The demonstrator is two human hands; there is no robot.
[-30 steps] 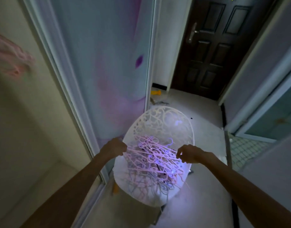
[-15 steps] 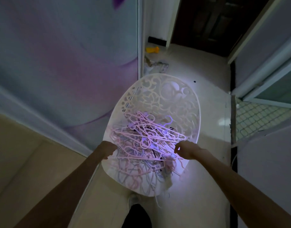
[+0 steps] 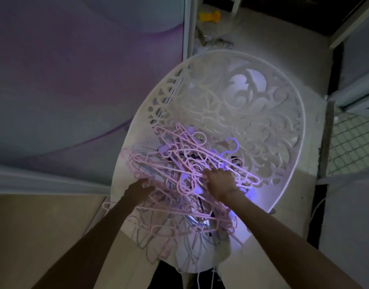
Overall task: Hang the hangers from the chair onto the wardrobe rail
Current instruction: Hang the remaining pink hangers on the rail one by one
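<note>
A tangled heap of pink hangers is seen piled on the seat of the white cut-out chair. The right hand is pressed into the pile, fingers curled around hanger wire. The left hand touches the pile's edge; its grip cannot be told. No wardrobe rail is in view. Task judged barely begun: the heap is left to hang.
</note>
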